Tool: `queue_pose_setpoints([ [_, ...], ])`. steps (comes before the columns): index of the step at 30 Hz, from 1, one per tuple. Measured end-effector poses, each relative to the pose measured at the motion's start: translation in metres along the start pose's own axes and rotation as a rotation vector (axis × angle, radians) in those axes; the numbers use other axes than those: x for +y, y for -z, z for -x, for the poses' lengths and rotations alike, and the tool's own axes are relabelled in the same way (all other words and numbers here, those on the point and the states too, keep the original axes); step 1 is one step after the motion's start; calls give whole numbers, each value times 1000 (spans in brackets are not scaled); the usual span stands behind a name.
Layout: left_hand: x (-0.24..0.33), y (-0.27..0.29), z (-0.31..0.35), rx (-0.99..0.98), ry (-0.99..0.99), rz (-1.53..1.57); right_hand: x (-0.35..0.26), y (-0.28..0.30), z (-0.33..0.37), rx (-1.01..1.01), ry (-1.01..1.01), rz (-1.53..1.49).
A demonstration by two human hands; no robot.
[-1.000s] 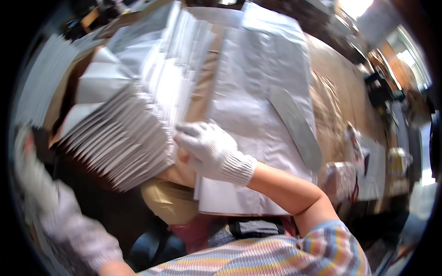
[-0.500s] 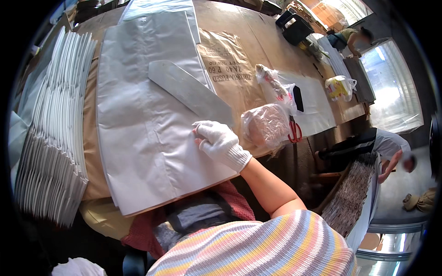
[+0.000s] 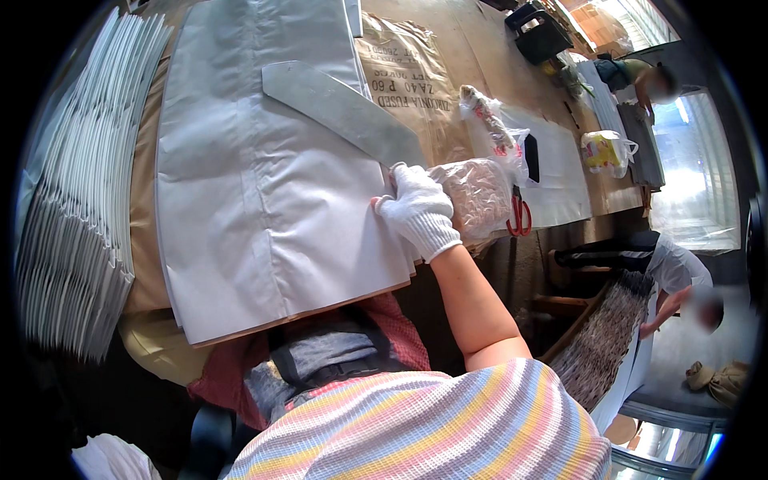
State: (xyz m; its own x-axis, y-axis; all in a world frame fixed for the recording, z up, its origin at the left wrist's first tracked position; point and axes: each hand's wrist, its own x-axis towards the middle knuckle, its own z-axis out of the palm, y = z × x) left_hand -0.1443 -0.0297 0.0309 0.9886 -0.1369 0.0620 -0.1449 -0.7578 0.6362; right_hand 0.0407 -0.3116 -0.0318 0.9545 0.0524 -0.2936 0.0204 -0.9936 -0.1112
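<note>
Although the right hand (image 3: pixel 418 206) is plainly in view, its grip is not: the gloved fingers curl together at the right edge of the white sheets (image 3: pixel 216 168), thumb toward the sheets, bare fingertips showing past the glove. Whether they are clamped on anything cannot be told, as the knuckles cover the underside. Left hand: out of view, finger state unknown. A white shape (image 3: pixel 116 460) at the lower left is cut by the rim; sleeve or cloth, cannot tell.

Grey flat plate (image 3: pixel 336 108) lies slantwise on the upper right part of the sheets, its lower right end just beside the right hand; contact between them unclear. The sheets lie flat in front of the person, their far end cut off by the upper edge.

Left of them, a folded white bundle (image 3: pixel 84 168) stands in close pleats, outer side lost in the dark rim. Brown printed sack (image 3: pixel 404 60) partly covered by the sheets. Clear bag (image 3: pixel 480 192) right of the hand, wrinkled, pinkish contents not identifiable. Red-handled scissors (image 3: pixel 521 216) beside it, blades mostly hidden. Black flat object (image 3: pixel 531 158) above the scissors, partly overlapped by plastic; kind uncertain. Bent co-worker (image 3: pixel 676 268) at far right, hand near a layered pile (image 3: pixel 604 340), exact contact too small to judge.
</note>
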Motion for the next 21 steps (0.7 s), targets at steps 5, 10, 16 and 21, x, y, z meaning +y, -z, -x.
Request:
queue_pose_setpoints([
  [5, 4, 1, 0, -8, -4, -11, 32, -20, -15, 7, -46, -302],
  [10, 6, 6, 2, -12, 2, -36, 35, -48, -9, 157, 36, -434],
  [16, 14, 8, 1, -27, -5, -59, 7, -22, 9, 92, -22, -252],
  [21, 26, 24, 1, -27, -9, -117, 3, -21, 4, 69, -59, -206],
])
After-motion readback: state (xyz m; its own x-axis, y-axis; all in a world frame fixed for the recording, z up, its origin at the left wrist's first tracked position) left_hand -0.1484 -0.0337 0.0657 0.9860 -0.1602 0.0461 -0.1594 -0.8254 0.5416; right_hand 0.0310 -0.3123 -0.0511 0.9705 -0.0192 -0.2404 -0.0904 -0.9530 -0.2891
